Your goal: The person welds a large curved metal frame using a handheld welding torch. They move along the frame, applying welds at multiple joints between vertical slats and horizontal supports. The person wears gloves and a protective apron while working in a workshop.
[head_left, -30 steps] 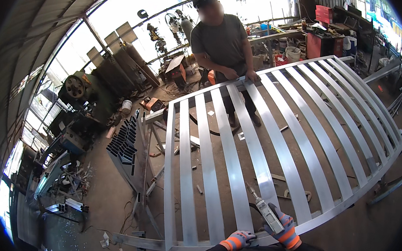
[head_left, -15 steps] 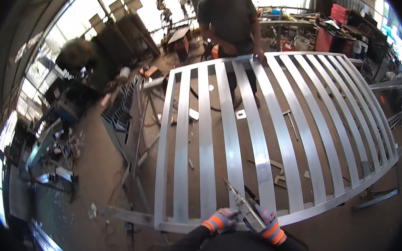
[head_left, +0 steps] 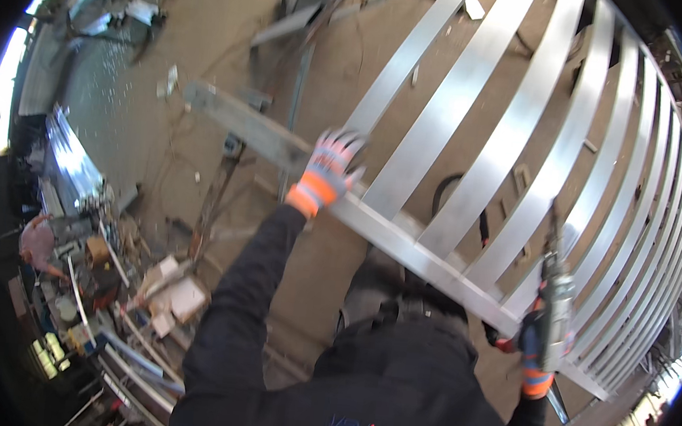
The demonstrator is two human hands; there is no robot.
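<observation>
A large silver metal frame [head_left: 434,263] with several parallel flat slats lies in front of me, its near rail running slantwise past my body. My left hand [head_left: 330,167], in a grey and orange glove, grips the frame's near left corner, thumb apart from the fingers. Off to the right, my right hand [head_left: 535,356] is closed on a grey power drill [head_left: 557,313]. The drill's long bit points away from me, over the slats. The drill's body hides part of the right hand's fingers.
Beneath the frame's left corner, a grey support beam [head_left: 239,121] sticks out to the left. A black cable [head_left: 442,193] hangs below the slats. Scrap, cardboard [head_left: 180,292] and long metal strips [head_left: 140,378] are piled at lower left. Shiny metal lengths [head_left: 74,161] lie farther left.
My view has swung down and turned, and the person across the frame is out of sight. My left hand has left the drill for the frame's corner; my right hand carries the drill to the right.
</observation>
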